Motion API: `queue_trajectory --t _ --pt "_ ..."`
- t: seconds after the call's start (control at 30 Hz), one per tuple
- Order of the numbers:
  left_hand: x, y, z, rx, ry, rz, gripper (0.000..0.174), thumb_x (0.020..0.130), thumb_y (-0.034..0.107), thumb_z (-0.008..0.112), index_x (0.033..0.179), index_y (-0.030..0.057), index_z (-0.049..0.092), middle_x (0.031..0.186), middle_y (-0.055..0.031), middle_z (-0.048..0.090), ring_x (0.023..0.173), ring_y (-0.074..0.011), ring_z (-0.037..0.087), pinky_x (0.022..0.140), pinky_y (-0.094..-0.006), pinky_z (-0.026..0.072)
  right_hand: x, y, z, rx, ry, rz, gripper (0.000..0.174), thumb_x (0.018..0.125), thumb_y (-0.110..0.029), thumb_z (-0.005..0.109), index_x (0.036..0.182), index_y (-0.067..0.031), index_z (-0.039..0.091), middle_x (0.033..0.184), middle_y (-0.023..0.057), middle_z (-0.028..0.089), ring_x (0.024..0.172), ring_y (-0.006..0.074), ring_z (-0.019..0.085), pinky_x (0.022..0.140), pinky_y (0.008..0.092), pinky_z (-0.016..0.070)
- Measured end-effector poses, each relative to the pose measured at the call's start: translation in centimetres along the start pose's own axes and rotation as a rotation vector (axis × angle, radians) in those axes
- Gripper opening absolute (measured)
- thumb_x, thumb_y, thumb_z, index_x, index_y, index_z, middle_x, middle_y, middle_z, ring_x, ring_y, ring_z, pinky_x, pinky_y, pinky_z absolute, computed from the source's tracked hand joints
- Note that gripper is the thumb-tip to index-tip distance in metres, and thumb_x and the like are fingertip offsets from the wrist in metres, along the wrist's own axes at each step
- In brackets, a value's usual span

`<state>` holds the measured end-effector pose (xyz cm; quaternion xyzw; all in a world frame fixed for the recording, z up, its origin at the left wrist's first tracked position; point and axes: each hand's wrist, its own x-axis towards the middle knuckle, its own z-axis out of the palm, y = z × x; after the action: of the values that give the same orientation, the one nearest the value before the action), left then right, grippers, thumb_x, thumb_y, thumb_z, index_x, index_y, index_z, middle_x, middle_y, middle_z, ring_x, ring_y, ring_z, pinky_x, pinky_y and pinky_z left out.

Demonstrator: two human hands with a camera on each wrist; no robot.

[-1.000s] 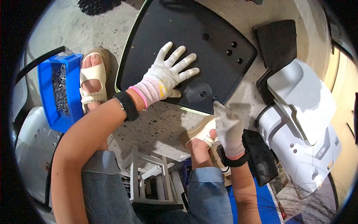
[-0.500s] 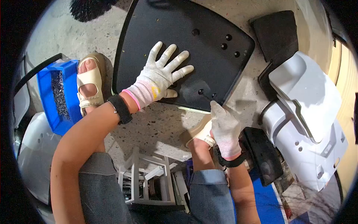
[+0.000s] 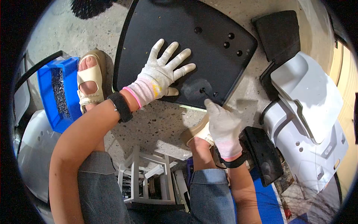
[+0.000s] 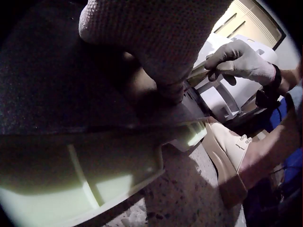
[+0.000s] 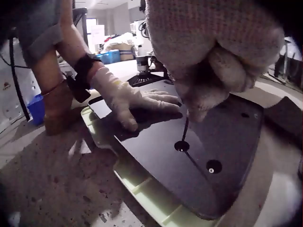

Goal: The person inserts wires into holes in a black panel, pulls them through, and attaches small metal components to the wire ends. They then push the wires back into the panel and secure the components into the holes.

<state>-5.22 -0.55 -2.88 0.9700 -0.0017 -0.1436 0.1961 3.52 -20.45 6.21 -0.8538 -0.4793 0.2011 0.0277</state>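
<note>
Left hand [image 3: 160, 72] spreads flat on the panel [image 3: 167, 22]; right hand [image 3: 223, 127] pinches what may be a driver [image 5: 186, 125] at a near-right-corner hole [image 5: 182, 146]. On the floor [image 3: 156, 127], the panel looks stiff, fairly light; grip opposite edges.

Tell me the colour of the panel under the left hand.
The panel is black; the head view shows it best.
</note>
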Motion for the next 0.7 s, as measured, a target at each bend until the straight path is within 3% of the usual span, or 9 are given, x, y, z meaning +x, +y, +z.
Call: queue_trajectory --t 0.07,0.2,0.3,0.37,0.4,0.5,0.57,0.63,0.7 --pt "0.0 0.0 0.0 0.003 -0.001 0.004 0.088 0.058 0.052 0.070 0.134 0.0298 0.032 0.144 -0.0074 0.021 0.132 -0.0344 0.017 0.105 -0.0577 0.0035 0.2 -0.6 -0.4 -0.024 -0.132 -0.113 0.028 0.073 -0.007 0.051 0.100 -0.0064 0.061 0.089 0.0085 0.065 0.075 0.0232 0.063 0.063 0.0311 0.0502" --pt "0.1 0.0 0.0 0.009 0.010 0.004 0.088 0.057 0.052 0.070 0.134 0.0292 0.033 0.144 -0.0076 0.022 0.131 -0.0347 0.018 0.104 -0.0580 0.0044 0.2 0.3 -0.2 -0.012 -0.150 -0.027 0.027 0.073 -0.006 0.052 0.099 -0.0069 0.062 0.089 0.0087 0.065 0.073 0.0223 0.063 0.062 0.0302 0.0502" --pt "0.0 0.1 0.1 0.011 0.020 0.003 0.087 0.057 0.052 0.070 0.134 0.0285 0.033 0.143 -0.0080 0.023 0.131 -0.0351 0.019 0.104 -0.0581 0.0048 0.0 0.9 -0.1 0.248 0.047 -0.023 0.027 0.075 -0.007 0.050 0.100 -0.0077 0.061 0.091 0.0080 0.064 0.072 0.0215 0.063 0.062 0.0293 0.0500" --pt "0.2 0.4 -0.2 0.015 0.023 0.013 0.087 0.058 0.051 0.070 0.133 0.0278 0.034 0.143 -0.0083 0.023 0.131 -0.0354 0.019 0.104 -0.0582 0.0048 0.7 -0.4 -0.9 -0.125 -0.264 -0.085 0.029 0.076 -0.009 0.049 0.102 -0.0081 0.060 0.096 0.0062 0.064 0.073 0.0210 0.063 0.063 0.0285 0.0500" --pt "0.2 0.7 -0.5 0.039 -0.003 -0.010 0.086 0.059 0.050 0.070 0.133 0.0268 0.034 0.143 -0.0089 0.023 0.131 -0.0355 0.019 0.104 -0.0580 0.0050 0.7 -0.4 -0.7 -0.120 -0.257 -0.071 0.029 0.076 -0.009 0.049 0.102 -0.0081 0.060 0.096 0.0062 0.064 0.073 0.0210 0.063 0.063 0.0285 0.0500" --pt "0.7 1.8 -1.4 0.023 0.026 -0.045 0.065 0.065 0.035 0.069 0.124 0.0211 0.047 0.138 -0.0115 0.030 0.129 -0.0371 0.022 0.105 -0.0567 0.0083 0.8 0.1 -0.1 -0.179 -0.223 -0.089 0.026 0.076 -0.019 0.051 0.101 -0.0133 0.056 0.073 0.0017 0.060 0.061 0.0159 0.062 0.051 0.0273 0.0481" --pt "1.0 2.7 -2.4 -0.080 0.116 0.039 0.042 0.070 0.028 0.065 0.110 0.0162 0.057 0.126 -0.0107 0.043 0.120 -0.0333 0.036 0.102 -0.0496 0.0233 0.5 1.5 0.3 0.032 -0.047 -0.058 0.020 0.077 -0.020 0.051 0.095 -0.0134 0.056 0.073 0.0031 0.060 0.058 0.0172 0.061 0.049 0.0280 0.0477" --pt "1.3 3.8 -2.3 -0.384 0.086 0.098 0.025 0.077 0.023 0.059 0.099 0.0107 0.061 0.104 -0.0107 0.056 0.099 -0.0298 0.052 0.088 -0.0401 0.0412 0.3 1.5 1.0 0.076 0.084 -0.015 0.012 0.081 -0.022 0.051 0.088 -0.0129 0.055 0.072 0.0036 0.059 0.057 0.0192 0.061 0.048 0.0301 0.0477" --pt "1.6 5.4 -2.6 -0.615 -0.043 -0.026 0.020 0.084 0.021 0.052 0.095 0.0067 0.060 0.086 -0.0131 0.059 0.080 -0.0321 0.057 0.070 -0.0386 0.0462 0.1 0.8 0.7 0.218 -0.057 0.083 0.013 0.083 -0.024 0.052 0.083 -0.0118 0.054 0.074 0.0046 0.060 0.060 0.0208 0.061 0.050 0.0321 0.0487"
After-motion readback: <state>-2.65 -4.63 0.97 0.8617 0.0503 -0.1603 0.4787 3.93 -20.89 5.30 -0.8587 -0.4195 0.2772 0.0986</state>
